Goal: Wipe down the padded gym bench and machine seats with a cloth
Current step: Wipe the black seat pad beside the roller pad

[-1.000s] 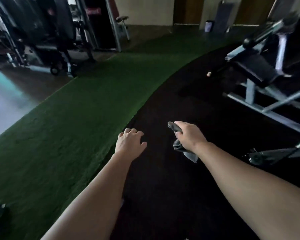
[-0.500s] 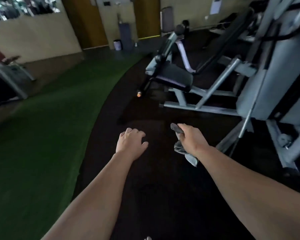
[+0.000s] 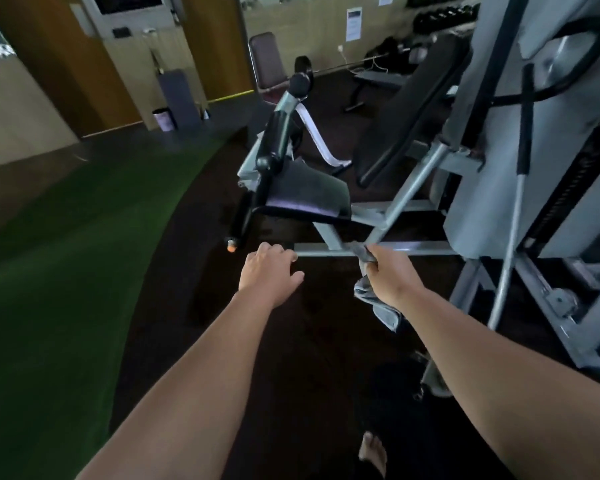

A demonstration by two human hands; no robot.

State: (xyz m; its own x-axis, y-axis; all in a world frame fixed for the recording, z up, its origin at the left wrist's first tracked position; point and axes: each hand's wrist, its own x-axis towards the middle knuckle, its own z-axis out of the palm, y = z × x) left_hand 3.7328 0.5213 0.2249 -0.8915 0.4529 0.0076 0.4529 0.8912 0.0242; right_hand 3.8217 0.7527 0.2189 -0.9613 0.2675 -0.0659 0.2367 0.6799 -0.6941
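My right hand (image 3: 390,271) grips a crumpled grey cloth (image 3: 378,301), which hangs down below the fist. My left hand (image 3: 267,268) is held out beside it with loosely curled fingers and holds nothing. Just ahead stands a machine with a black padded seat (image 3: 305,195) on a grey metal frame (image 3: 378,249). Behind the seat leans a long black padded backrest (image 3: 413,112). Both hands are short of the seat, above the dark floor.
A grey weight-stack tower (image 3: 520,140) with a cable bar rises at the right. Green turf (image 3: 66,254) covers the floor at the left, dark rubber mat (image 3: 291,358) under me. Another bench (image 3: 267,64) stands by the far wall. My bare foot (image 3: 373,452) shows at the bottom.
The view has swung right and closer to the machine; the seat now sits just ahead of my hands. Both hands keep their pose, the cloth still in the right.
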